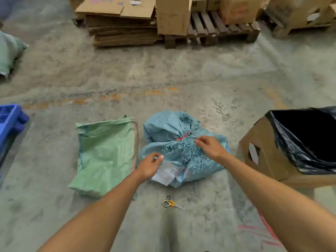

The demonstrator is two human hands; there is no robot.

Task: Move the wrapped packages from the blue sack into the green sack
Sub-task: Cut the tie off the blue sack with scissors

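A bulging blue woven sack [163,130] lies on the concrete floor, its frayed mouth tied with a red string [181,138]. A white label [164,173] is stuck to its near side. Left of it, a flat, folded green sack [105,155] lies on the floor. My left hand [150,165] hovers at the blue sack's near left edge, fingers loosely curled, holding nothing I can see. My right hand [209,146] is over the frayed mouth just right of the red tie, fingertips together; whether it pinches fibres is unclear. The packages are hidden inside.
Yellow-handled scissors [171,202] lie on the floor in front of the blue sack. A cardboard box lined with a black bag [291,146] stands at right. A blue crate [9,120] is at left, another sack [9,53] far left, pallets with cardboard [163,24] behind.
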